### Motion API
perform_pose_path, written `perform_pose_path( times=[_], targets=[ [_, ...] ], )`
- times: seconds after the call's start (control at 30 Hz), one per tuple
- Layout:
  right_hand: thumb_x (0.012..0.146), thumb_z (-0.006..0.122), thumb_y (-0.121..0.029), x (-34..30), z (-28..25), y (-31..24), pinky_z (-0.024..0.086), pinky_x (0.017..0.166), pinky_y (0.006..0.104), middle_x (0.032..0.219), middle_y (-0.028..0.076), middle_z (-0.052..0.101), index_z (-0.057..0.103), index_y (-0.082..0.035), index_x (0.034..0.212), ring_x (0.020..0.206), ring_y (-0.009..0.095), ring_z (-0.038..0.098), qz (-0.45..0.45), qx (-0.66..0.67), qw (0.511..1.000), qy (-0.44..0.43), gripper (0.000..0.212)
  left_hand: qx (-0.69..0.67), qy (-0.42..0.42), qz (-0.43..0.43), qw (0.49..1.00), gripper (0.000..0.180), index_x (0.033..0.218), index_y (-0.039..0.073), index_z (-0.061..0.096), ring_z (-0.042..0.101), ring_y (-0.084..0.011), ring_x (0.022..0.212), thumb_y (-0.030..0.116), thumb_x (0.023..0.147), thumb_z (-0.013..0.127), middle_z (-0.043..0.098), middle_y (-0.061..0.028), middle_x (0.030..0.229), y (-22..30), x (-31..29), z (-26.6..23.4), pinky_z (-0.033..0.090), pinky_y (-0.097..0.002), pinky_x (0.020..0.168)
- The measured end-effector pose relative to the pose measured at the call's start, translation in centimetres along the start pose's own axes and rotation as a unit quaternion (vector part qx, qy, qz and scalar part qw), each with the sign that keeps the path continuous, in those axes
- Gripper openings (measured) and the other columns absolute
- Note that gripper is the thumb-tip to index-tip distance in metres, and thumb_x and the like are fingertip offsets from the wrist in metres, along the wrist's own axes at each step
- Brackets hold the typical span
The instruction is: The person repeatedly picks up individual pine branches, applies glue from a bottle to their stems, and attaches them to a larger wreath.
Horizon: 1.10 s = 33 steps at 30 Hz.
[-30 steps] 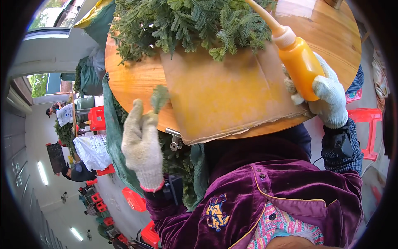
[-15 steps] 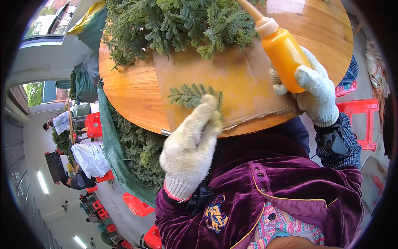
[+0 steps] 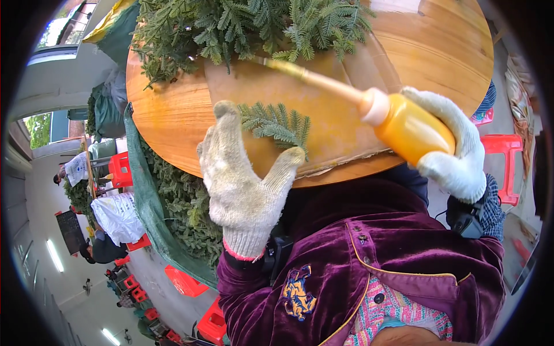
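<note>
My left hand [image 3: 242, 179], in a worn off-white knit glove, is open with thumb and fingers spread. Between thumb and fingers lies a small green fir sprig [image 3: 277, 124] on a yellow-stained brown board [image 3: 326, 138]; the thumb tip is close to its lower end, and I cannot tell whether they touch. My right hand [image 3: 461, 150], also gloved, is wrapped round a squeeze bottle [image 3: 412, 130] of orange-yellow liquid. The bottle is tilted on its side, its long pale nozzle pointing left over the board toward the branches.
A thick heap of fir branches [image 3: 242, 29] covers the far side of the round wooden table [image 3: 167, 121]. Left of the table, a green sack [image 3: 150, 202] holds more branches. Red stools [image 3: 502, 161] stand around, and people work at the far left.
My left hand has come off the sprig and spread its fingers to the left of it. The bottle has swung from upright-leaning to nearly level, nozzle now leftward.
</note>
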State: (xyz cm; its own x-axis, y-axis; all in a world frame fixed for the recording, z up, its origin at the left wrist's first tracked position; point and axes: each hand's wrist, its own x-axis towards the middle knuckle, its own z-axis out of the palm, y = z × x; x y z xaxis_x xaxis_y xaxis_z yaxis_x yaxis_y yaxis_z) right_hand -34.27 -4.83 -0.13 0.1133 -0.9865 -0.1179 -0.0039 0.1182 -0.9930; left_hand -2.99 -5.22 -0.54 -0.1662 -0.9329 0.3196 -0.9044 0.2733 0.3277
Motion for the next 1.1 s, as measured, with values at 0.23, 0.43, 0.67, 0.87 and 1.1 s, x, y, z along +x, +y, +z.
perform_pose_path(
  times=[0.23,0.43,0.67,0.87,1.1],
  targets=[
    [0.077,0.088,-0.025,-0.5,0.1,-0.6,0.044,0.111,0.0364,0.140,0.018,0.061,0.055,0.006,0.143,0.129,0.025,0.060,-0.058,-0.113,0.988,-0.087,0.080,-0.067,0.014,-0.053,0.996,0.112,0.155,-0.009,0.034,0.048,-0.0470,0.134,0.034,0.071,0.094,0.042,-0.0301,0.157,0.2,0.4,1.9,0.039,-0.0526,0.114],
    [0.078,0.085,-0.015,0.4,1.0,-0.2,0.049,0.103,0.0368,0.126,0.019,0.066,0.060,0.004,0.139,0.116,0.029,0.066,-0.206,-0.214,0.949,-0.102,0.068,-0.094,0.032,-0.052,0.994,0.117,0.158,-0.009,0.029,0.048,-0.0474,0.133,0.032,0.070,0.095,0.036,-0.0321,0.161,-0.2,0.0,2.6,0.041,-0.0523,0.112],
    [0.078,0.084,-0.012,1.0,2.2,-0.6,0.052,0.095,0.0367,0.117,0.019,0.068,0.064,0.003,0.136,0.105,0.030,0.069,-0.243,-0.251,0.932,-0.097,0.063,-0.077,0.044,-0.044,0.995,0.118,0.158,-0.008,0.029,0.049,-0.0478,0.131,0.033,0.070,0.095,0.039,-0.0318,0.158,-0.2,0.2,2.9,0.042,-0.0530,0.111],
    [0.079,0.082,-0.009,0.7,2.8,-1.4,0.054,0.090,0.0362,0.113,0.018,0.068,0.065,0.001,0.135,0.099,0.030,0.069,-0.222,-0.278,0.930,-0.098,0.060,-0.057,0.027,-0.064,0.996,0.120,0.158,-0.008,0.029,0.050,-0.0474,0.129,0.036,0.069,0.096,0.044,-0.0325,0.153,0.4,0.5,2.4,0.043,-0.0526,0.110],
    [0.078,0.081,-0.007,1.1,2.7,-1.0,0.054,0.089,0.0359,0.112,0.017,0.068,0.065,-0.001,0.136,0.098,0.030,0.070,-0.222,-0.294,0.925,-0.095,0.060,-0.096,0.011,-0.081,0.992,0.122,0.161,-0.006,0.023,0.048,-0.0453,0.134,0.033,0.070,0.095,0.044,-0.0323,0.153,0.4,0.9,1.7,0.041,-0.0511,0.114]
  ],
)
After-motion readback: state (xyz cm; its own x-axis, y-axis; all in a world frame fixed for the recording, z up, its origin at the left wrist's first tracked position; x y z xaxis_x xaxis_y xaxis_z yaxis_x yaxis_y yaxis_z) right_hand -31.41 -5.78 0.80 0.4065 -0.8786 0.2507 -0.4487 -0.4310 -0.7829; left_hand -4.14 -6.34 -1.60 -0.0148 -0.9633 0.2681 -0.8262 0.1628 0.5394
